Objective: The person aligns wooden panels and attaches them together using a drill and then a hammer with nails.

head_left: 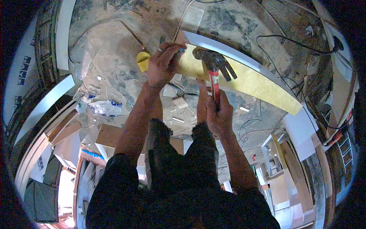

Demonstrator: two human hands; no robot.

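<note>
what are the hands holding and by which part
Right hand: a claw hammer, by its red handle. Left hand: a small piece, pinched; too small to tell by which part.

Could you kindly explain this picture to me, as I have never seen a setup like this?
There is no machine here: these are a person's two bare hands. A wide fisheye camera worn on the head looks down at them, so straight edges bend. The right hand grips a hammer with a red handle. The left hand pinches a small piece, too small to identify, by a long yellow-faced board. The dusty floor holds scattered scraps, a crumpled plastic bag and a yellow object.
</note>
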